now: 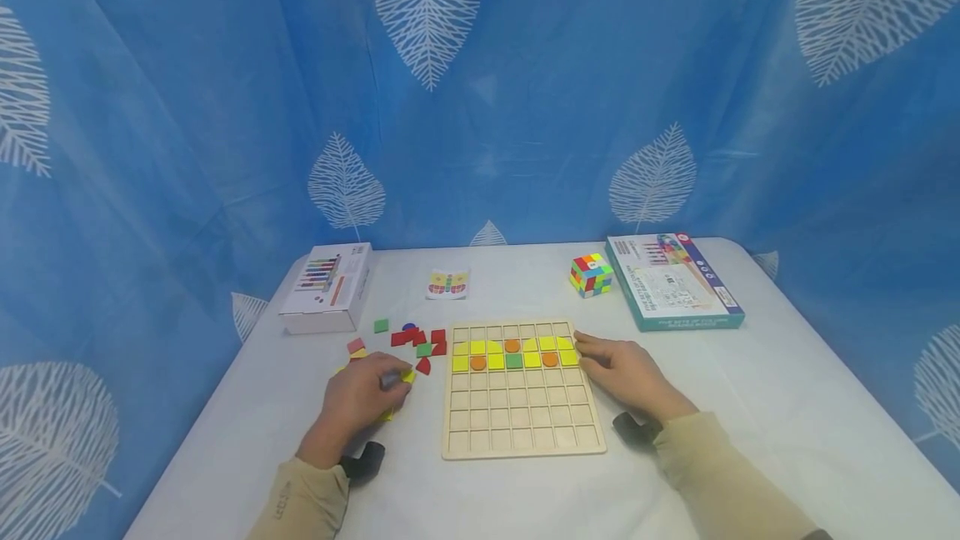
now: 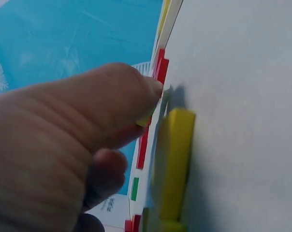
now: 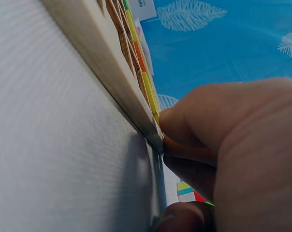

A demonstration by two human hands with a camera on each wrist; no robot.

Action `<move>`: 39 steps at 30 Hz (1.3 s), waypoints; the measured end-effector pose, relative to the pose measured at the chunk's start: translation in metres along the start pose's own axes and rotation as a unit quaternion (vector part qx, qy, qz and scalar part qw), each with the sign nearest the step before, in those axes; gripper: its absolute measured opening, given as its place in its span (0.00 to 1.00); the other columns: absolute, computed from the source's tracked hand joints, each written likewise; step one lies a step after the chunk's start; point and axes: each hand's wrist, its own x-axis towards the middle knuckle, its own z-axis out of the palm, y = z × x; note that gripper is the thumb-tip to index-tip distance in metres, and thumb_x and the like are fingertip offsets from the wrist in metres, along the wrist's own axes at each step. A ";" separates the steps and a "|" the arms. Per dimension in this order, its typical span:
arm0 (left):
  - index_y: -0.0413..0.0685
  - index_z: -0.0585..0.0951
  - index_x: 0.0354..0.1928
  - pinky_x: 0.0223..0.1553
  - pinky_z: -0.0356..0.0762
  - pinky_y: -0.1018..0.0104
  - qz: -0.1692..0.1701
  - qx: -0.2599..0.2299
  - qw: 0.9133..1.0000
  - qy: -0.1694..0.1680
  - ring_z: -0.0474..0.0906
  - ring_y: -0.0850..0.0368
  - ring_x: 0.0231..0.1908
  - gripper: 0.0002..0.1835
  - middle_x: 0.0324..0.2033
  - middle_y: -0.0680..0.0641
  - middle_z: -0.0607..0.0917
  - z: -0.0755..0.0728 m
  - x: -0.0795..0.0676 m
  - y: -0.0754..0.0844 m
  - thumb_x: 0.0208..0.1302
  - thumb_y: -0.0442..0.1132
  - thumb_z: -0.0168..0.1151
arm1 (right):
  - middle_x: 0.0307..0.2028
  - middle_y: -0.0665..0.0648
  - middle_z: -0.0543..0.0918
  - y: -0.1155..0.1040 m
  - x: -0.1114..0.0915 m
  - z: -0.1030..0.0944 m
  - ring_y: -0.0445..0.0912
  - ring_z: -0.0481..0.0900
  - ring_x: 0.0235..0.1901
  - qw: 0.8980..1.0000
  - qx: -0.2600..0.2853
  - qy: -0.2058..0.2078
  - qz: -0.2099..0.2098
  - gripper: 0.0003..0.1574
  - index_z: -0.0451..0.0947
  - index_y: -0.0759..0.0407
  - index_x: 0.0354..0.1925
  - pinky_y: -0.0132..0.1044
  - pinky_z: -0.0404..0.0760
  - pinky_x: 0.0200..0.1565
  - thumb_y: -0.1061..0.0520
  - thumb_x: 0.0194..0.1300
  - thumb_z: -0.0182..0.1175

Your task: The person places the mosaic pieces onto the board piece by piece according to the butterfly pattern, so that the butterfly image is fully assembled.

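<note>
A yellow tile [image 1: 408, 376] is pinched between the thumb and fingers of my left hand [image 1: 360, 390], left of the wooden grid board [image 1: 521, 440]. Only a sliver of that tile shows at the fingertips in the left wrist view. More yellow tiles [image 2: 177, 159] lie on the table close under this hand. Two upper rows of the board carry yellow, orange and green tiles. My right hand [image 1: 626, 369] rests at the board's upper right edge, its thumb and forefinger touching the rim beside the last yellow tiles [image 1: 569, 357].
Loose red tiles [image 1: 399, 339], green ones and a blue one lie left of the board. A butterfly pattern card [image 1: 447, 284] lies behind it. A white box [image 1: 327, 287] stands back left; a cube puzzle [image 1: 592, 275] and a flat game box [image 1: 673, 282] are back right.
</note>
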 end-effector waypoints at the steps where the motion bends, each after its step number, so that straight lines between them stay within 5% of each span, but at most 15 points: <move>1: 0.58 0.90 0.50 0.46 0.86 0.55 0.004 -0.005 1.000 0.004 0.85 0.51 0.49 0.19 0.50 0.52 0.88 0.001 -0.001 0.002 0.54 0.47 0.79 | 0.75 0.43 0.68 0.000 0.000 0.000 0.58 0.61 0.77 1.000 -0.002 -0.001 0.000 0.31 0.74 0.44 0.71 0.63 0.60 0.72 0.44 0.73 0.61; 10: 0.63 0.90 0.49 0.30 0.74 0.72 0.091 -0.014 0.996 -0.010 0.76 0.64 0.32 0.17 0.43 0.58 0.88 0.016 -0.002 0.036 0.55 0.50 0.79 | 0.75 0.43 0.68 0.000 0.000 0.001 0.57 0.61 0.77 1.000 0.005 0.002 0.003 0.31 0.74 0.44 0.71 0.62 0.60 0.73 0.44 0.72 0.62; 17: 0.64 0.90 0.45 0.37 0.78 0.70 0.133 -0.006 0.991 -0.004 0.81 0.64 0.39 0.13 0.44 0.59 0.86 0.026 0.000 0.045 0.57 0.52 0.77 | 0.75 0.44 0.68 -0.001 0.001 0.000 0.58 0.61 0.77 1.000 0.008 -0.001 -0.001 0.30 0.75 0.46 0.70 0.62 0.60 0.73 0.44 0.73 0.61; 26: 0.65 0.91 0.43 0.34 0.76 0.73 0.098 -0.129 0.987 0.006 0.74 0.66 0.31 0.10 0.42 0.62 0.87 0.031 0.001 0.040 0.59 0.46 0.77 | 0.75 0.43 0.68 -0.001 0.000 -0.001 0.58 0.60 0.77 1.000 0.007 -0.005 0.007 0.31 0.75 0.45 0.70 0.63 0.59 0.73 0.43 0.73 0.60; 39: 0.65 0.92 0.41 0.35 0.76 0.74 0.124 -0.095 0.988 0.012 0.75 0.67 0.32 0.08 0.41 0.62 0.87 0.033 0.005 0.037 0.59 0.45 0.77 | 0.74 0.44 0.69 -0.002 -0.001 -0.002 0.58 0.61 0.76 1.000 0.004 -0.002 0.000 0.30 0.75 0.46 0.70 0.63 0.60 0.73 0.43 0.73 0.61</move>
